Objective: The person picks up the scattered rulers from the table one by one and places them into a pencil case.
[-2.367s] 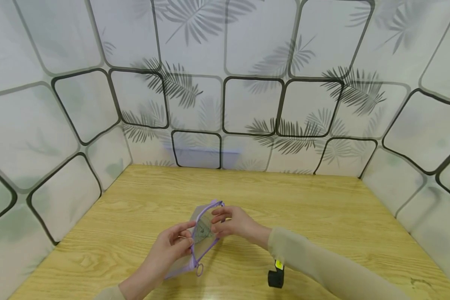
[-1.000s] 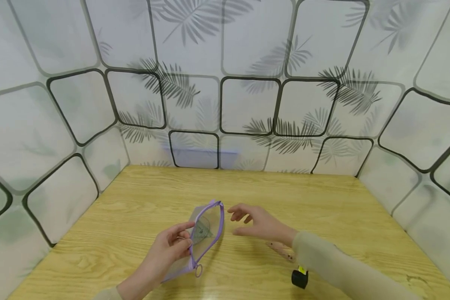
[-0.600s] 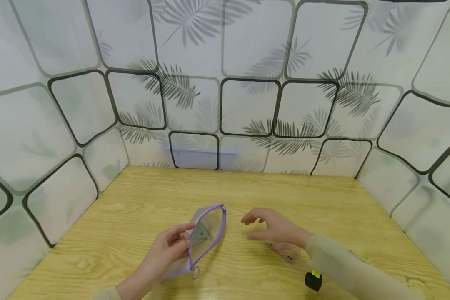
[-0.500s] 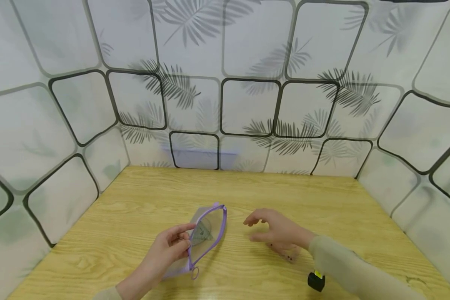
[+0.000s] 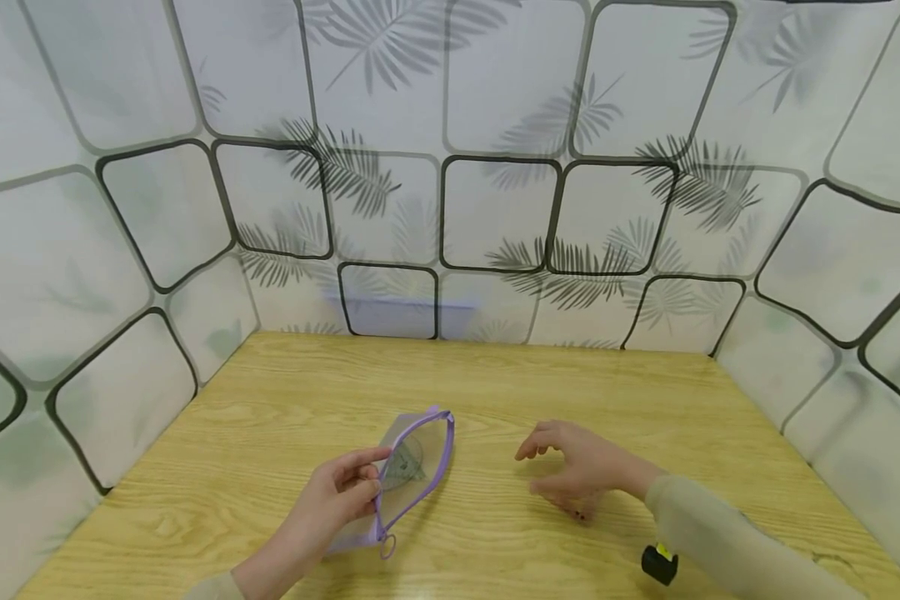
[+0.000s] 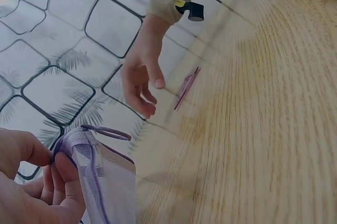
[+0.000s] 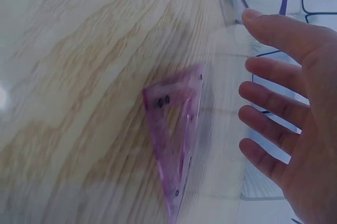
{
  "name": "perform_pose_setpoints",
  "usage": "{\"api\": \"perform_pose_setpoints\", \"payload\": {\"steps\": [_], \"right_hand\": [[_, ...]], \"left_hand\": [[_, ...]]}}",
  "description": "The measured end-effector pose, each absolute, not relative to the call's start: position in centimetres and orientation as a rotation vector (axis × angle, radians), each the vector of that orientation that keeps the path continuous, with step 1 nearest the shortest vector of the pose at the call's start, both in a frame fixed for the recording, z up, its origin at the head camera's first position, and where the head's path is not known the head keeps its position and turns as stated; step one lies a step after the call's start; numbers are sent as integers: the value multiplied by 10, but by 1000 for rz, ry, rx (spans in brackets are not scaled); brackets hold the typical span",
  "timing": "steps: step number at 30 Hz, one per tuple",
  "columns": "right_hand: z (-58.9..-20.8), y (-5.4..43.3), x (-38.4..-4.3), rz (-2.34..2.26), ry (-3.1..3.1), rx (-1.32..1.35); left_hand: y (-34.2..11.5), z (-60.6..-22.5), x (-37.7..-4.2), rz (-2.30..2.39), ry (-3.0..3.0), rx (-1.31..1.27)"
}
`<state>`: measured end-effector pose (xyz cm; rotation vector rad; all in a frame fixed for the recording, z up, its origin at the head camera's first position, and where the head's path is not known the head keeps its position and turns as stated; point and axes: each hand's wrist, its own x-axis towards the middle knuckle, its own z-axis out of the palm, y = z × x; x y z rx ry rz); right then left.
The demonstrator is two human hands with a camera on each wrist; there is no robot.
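Note:
My left hand [image 5: 337, 493] pinches the near side of the mouth of a see-through zip pouch [image 5: 450, 454] with purple trim; the left wrist view shows thumb and fingers at its edge [image 6: 84, 145]. The pouch gapes toward the right, its ring pull [image 5: 387, 546] hanging at the near corner. Inside lies a greenish-grey, flat triangular piece [image 5: 405, 464] with a rounded outline behind it. To the right, my right hand [image 5: 581, 462] hovers with fingers spread and loosely bent, holding nothing. Below it a pink transparent set square [image 7: 176, 88] lies on the table, partly hidden by the hand in the head view.
The wood-grain table [image 5: 330, 367] is enclosed on the back and both sides by a patterned white covering [image 5: 495, 208]. A black device with a yellow patch [image 5: 660, 564] sits at the right sleeve cuff.
My right hand has drawn out of the pouch's mouth and moved right to over the pink set square, which came into view as the arm shifted. My left hand keeps its hold on the pouch.

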<state>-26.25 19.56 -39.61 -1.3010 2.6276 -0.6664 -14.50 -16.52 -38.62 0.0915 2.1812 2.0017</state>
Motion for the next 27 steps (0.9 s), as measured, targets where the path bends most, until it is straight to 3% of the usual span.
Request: {"api": "perform_pose_setpoints", "payload": {"steps": [27], "right_hand": [[-396,233,-255,-540,2501,-1207]], "left_hand": [[-168,-388,-146,2012,2177,101]]}}
